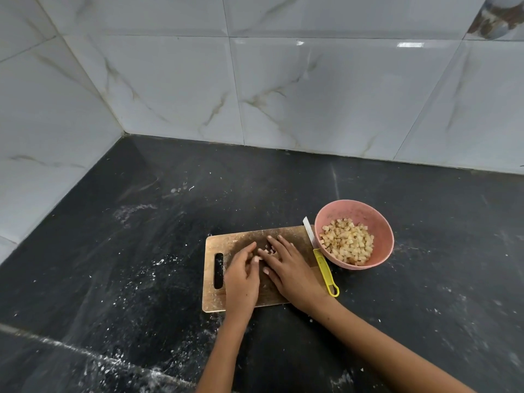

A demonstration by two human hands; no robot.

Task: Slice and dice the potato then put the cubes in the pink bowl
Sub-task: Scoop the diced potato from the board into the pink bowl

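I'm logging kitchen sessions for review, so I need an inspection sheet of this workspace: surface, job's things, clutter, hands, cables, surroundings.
Surface: dark stone counter, dusted with white specks and smears.
Job's things: wooden cutting board lies flat; pink bowl beside its right end holds many potato cubes; a few loose cubes remain on the board between the hands.
Knife: yellow handle, lying between board and bowl, unheld.
Clutter: nothing seen beyond the white residue.
Hands: left hand and right hand rest on the board, fingers gathered around the loose cubes.
Cables: nothing seen.
Surroundings: white marbled wall tiles meeting in a corner.
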